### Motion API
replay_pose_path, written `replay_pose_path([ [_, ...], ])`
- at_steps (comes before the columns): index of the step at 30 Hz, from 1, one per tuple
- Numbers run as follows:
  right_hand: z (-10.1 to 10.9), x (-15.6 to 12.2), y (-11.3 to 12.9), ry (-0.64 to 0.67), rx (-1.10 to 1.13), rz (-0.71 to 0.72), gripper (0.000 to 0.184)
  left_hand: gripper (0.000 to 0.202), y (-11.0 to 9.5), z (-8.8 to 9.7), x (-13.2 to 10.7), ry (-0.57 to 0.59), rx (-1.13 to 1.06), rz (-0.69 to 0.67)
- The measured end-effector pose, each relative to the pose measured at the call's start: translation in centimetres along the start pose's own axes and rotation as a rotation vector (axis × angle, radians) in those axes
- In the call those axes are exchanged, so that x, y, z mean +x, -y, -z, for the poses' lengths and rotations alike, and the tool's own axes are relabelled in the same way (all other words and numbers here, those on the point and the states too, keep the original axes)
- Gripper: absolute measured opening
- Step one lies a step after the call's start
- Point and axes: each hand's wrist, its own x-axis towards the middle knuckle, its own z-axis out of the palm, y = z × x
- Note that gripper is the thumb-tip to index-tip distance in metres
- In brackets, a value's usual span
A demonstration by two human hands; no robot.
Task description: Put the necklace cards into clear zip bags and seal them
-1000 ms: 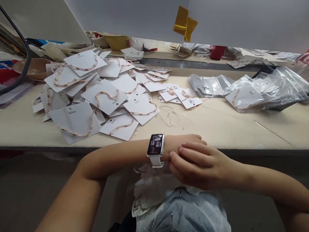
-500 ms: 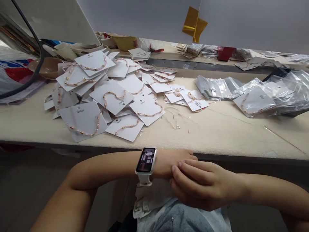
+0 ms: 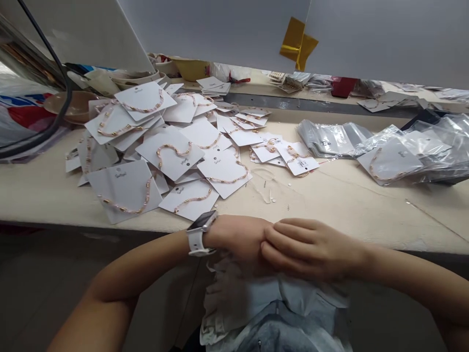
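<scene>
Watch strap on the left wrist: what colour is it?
The watch strap is white, clearest in the head view.

White cards (image 3: pixel 170 159) carry chains (image 3: pixel 175 148) of pale pink beads banded with gold, on a cream table (image 3: pixel 330 205). The watch (image 3: pixel 196 243) has a white strap. Gold tape (image 3: pixel 297 41) hangs beyond a yellow bowl (image 3: pixel 191 69) and a red box (image 3: pixel 343 87). A white bag (image 3: pixel 22 117) shows red and blue patches.
</scene>
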Motion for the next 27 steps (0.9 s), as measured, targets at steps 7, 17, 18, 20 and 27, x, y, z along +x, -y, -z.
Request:
replay_pose_path([
  [7, 0.0, -7.1, -11.5, 0.194, -0.182, -0.667, 0.031, 0.058, 4.3, 2.5, -4.5, -0.195, 0.275, 0.385],
  [17, -1.9, -15.0, -17.1, 0.418, -0.237, -1.139, 0.036, 0.058, 9.3, -1.0, -7.5, -0.177, 0.323, 0.677],
  [18, -1.9, -14.9, -17.0, 0.382, -0.251, -1.163, 0.034, 0.058, 9.5, -0.8, -7.0, -0.167, 0.302, 0.682],
  [20, -1.8, -14.5, -16.8, 0.306, -0.282, -1.225, 0.028, 0.057, 9.9, -0.2, -6.0, -0.124, 0.256, 0.688],
  [27, 0.4, -13.3, -17.3, 0.133, -0.237, -1.428, 0.013, 0.065, 9.6, 1.8, -4.1, -0.066, 0.264, 0.698],
])
